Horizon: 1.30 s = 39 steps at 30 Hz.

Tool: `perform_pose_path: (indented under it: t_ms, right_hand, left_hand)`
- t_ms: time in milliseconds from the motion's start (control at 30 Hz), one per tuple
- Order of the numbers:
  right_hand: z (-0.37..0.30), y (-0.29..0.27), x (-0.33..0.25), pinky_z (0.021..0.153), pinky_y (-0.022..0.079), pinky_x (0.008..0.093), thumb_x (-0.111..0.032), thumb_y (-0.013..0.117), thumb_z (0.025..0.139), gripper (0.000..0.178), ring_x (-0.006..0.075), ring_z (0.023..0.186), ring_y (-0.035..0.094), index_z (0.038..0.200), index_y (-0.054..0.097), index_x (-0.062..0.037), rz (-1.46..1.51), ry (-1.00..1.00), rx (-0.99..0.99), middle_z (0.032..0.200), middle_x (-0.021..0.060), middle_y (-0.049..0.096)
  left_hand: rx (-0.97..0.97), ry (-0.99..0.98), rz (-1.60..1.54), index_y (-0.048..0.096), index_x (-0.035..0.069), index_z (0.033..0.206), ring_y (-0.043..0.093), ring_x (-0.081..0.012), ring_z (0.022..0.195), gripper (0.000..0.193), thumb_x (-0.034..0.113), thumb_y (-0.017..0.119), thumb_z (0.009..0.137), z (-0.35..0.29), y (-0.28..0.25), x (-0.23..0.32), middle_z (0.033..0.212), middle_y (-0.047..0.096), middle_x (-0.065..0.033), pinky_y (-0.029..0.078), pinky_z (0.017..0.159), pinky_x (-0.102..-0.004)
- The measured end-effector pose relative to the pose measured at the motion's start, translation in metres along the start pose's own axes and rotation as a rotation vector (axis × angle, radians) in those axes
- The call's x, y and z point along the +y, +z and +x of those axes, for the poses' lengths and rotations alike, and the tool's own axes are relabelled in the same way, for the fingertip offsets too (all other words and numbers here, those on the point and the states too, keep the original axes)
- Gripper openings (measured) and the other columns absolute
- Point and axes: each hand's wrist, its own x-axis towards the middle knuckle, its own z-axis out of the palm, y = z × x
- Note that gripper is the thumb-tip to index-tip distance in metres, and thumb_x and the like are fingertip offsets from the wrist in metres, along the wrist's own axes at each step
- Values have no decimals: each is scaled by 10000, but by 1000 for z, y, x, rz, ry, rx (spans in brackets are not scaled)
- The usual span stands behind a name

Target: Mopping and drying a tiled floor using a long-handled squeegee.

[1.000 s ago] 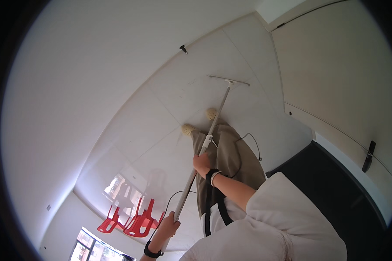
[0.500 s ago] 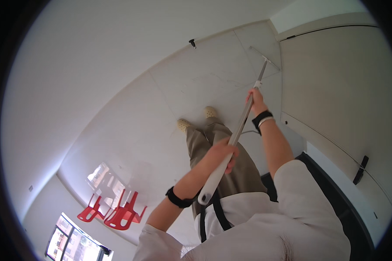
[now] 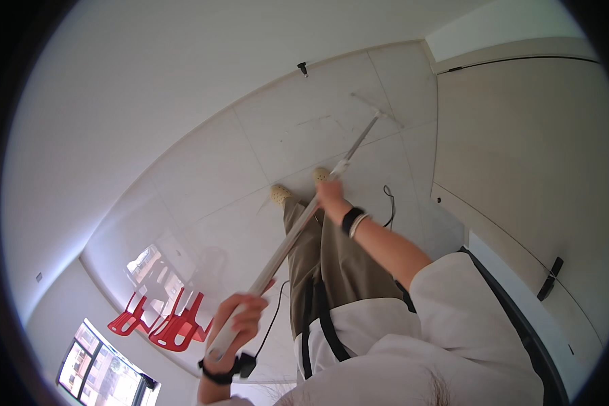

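Observation:
A long floor squeegee (image 3: 287, 247) with a pale pole runs slantwise across the view. Its thin T-shaped head (image 3: 377, 112) rests on the tiles beyond my feet, slightly blurred. Around the near end of the pole, at the lower left, my left hand (image 3: 240, 319) is closed, with the pole's butt showing by the wrist. Farther up, just before a white joint, my right hand (image 3: 330, 195) grips the pole, smeared by motion. Both wrists wear black bands. Faint dark marks (image 3: 308, 125) lie on the floor left of the squeegee head.
My tan clogs (image 3: 281, 194) stand on the tiled floor. A pale door (image 3: 514, 142) fills the right side. At the far wall stands a small black doorstop (image 3: 303, 69). Red chairs (image 3: 177, 325) are at the lower left near a window (image 3: 105, 369). A dark cable (image 3: 392, 203) hangs beside my right forearm.
Both hands have moved left, the left one also down toward the lower edge. The squeegee head has slid left and slightly nearer across the tiles, away from the door.

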Motion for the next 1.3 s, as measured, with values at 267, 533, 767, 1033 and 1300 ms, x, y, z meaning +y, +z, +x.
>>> perform_pose_path:
  t_ms: [267, 533, 767, 1033, 1300]
  right_hand:
    - [-64, 22, -131, 759, 392, 374, -129, 465, 682, 460, 379, 872, 483, 962, 223, 144, 941, 753, -114, 906, 312, 448]
    - [-45, -21, -52, 473, 344, 309, -115, 517, 585, 148, 176, 525, 436, 605, 457, 20, 1313, 802, 326, 570, 78, 464]
    - [15, -85, 110, 297, 294, 301, -174, 490, 617, 182, 163, 328, 366, 541, 405, -32, 1182, 733, 206, 463, 83, 395]
    - [22, -109, 118, 307, 321, 314, -172, 453, 640, 166, 194, 336, 410, 543, 426, -40, 1236, 785, 256, 457, 86, 411]
    - [-56, 5, 1, 332, 373, 309, -191, 480, 649, 217, 190, 373, 455, 554, 434, -2, 1294, 706, 124, 483, 89, 451]
  left_hand:
    - [-65, 149, -204, 66, -36, 1234, 383, -77, 429, 507, 60, 300, 794, -100, -15, -2, 676, 354, -64, 356, 358, -178]
    - [24, 17, 462, 136, -16, 1215, 346, -56, 359, 457, 55, 308, 798, -40, 34, -26, 634, 346, -43, 313, 269, -156]
    - [-165, -254, 207, 279, -72, 1048, 381, -62, 420, 279, 77, 309, 813, 103, 63, -36, 664, 340, -32, 326, 313, -169]
    - [-199, -349, -36, 269, -66, 1091, 360, -81, 454, 326, 52, 344, 797, 125, 73, -46, 668, 349, -32, 331, 357, -186]
    - [-75, -50, -323, 126, -55, 1215, 386, -102, 499, 514, 36, 354, 763, 0, -8, -11, 701, 343, -59, 360, 381, -191]
